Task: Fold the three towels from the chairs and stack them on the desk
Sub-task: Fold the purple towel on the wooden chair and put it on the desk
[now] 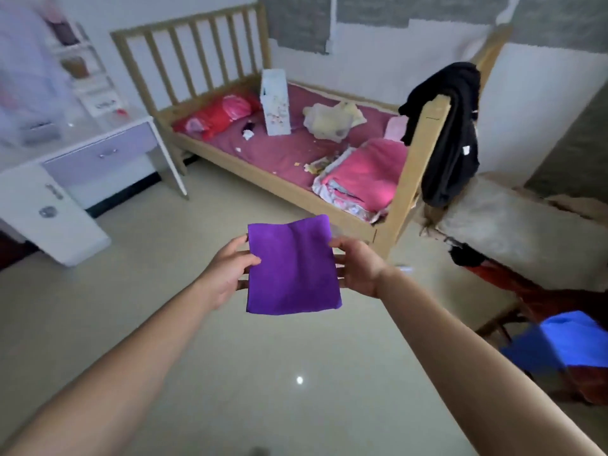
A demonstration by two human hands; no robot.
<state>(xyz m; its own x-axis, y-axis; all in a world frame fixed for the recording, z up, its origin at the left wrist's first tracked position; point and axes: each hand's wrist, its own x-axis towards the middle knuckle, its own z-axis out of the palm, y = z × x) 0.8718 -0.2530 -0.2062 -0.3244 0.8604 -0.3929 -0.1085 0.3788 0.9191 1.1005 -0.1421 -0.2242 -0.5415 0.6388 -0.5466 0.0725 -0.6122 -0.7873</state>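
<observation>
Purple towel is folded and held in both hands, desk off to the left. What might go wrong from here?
1. The left hand and right hand grip the purple towel only at its side edges, in mid-air; the fold may open or slip.
2. The desk top looks cluttered, though blurred, so a stack may sit unevenly.

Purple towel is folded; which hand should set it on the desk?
Left, probably: the left hand pinches the purple towel and the desk stands on that side; the right hand sits nearer the blue towel.
</observation>
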